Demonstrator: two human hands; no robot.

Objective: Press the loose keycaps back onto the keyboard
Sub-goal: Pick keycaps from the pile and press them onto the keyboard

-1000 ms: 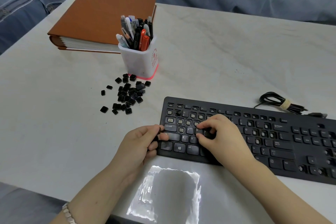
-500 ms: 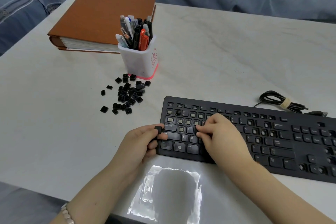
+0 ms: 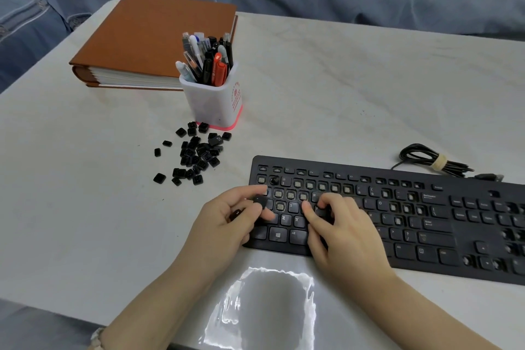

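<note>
The black keyboard (image 3: 412, 224) lies at the right of the table, with several bare sockets in its letter rows. My left hand (image 3: 224, 224) rests at the keyboard's left end. It pinches one small black keycap (image 3: 260, 200) between thumb and forefinger, and a second keycap (image 3: 235, 214) shows in the palm. My right hand (image 3: 343, 233) is curled over the home row, thumb and forefinger closed around a keycap (image 3: 321, 211) seated there. A pile of loose keycaps (image 3: 199, 156) lies on the table to the left, beyond the keyboard.
A white pen holder (image 3: 213, 102) full of pens stands just behind the pile, and a brown binder (image 3: 150, 42) lies behind it. The keyboard's coiled cable (image 3: 431, 162) sits at the back right. A glare patch marks the table's front edge (image 3: 270, 307).
My left hand has lifted its keycap up and right over the keyboard's left end. My right hand has slid slightly right along the home row.
</note>
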